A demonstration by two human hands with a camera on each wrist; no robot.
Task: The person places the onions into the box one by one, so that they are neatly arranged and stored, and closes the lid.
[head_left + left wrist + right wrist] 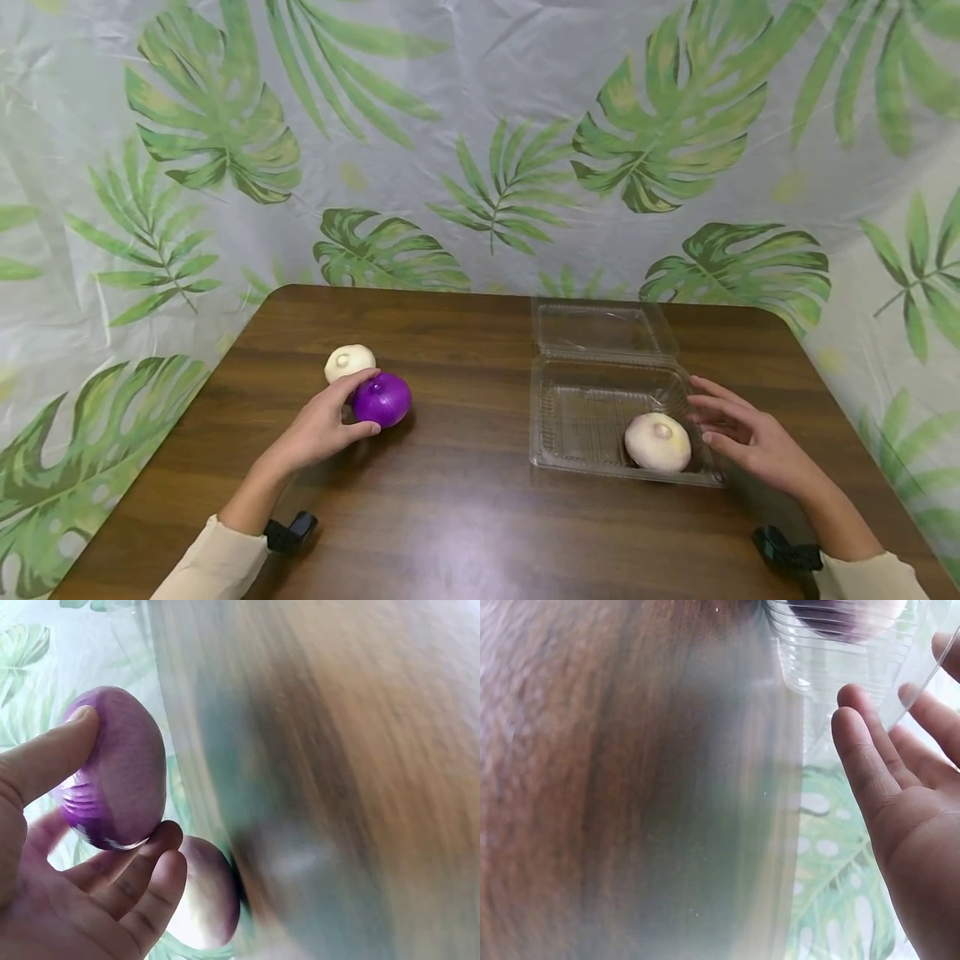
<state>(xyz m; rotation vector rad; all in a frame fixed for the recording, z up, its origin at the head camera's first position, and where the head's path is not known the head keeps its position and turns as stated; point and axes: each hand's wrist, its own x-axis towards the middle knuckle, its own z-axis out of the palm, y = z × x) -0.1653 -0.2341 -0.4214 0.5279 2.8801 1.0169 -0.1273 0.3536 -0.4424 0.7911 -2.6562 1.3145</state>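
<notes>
My left hand [321, 423] holds a shiny purple onion [383, 400] between thumb and fingers at the table's left side. In the left wrist view the thumb lies on one side of the onion [124, 772] and the fingertips on the other. Just behind it sits a white onion [349, 360], partly covered by the hand. Another white onion [658, 443] rests in the front right of a clear plastic container [570, 460]. At that container's right wall is my right hand [761, 437], fingers loosely extended around the rim; whether they touch it I cannot tell.
Behind the container's base, its hinged clear lid [600, 329] lies folded back on the brown wooden table [465, 500]. A leaf-patterned cloth [495, 150] hangs beyond the table's far edge. Both wrists wear black straps with small devices.
</notes>
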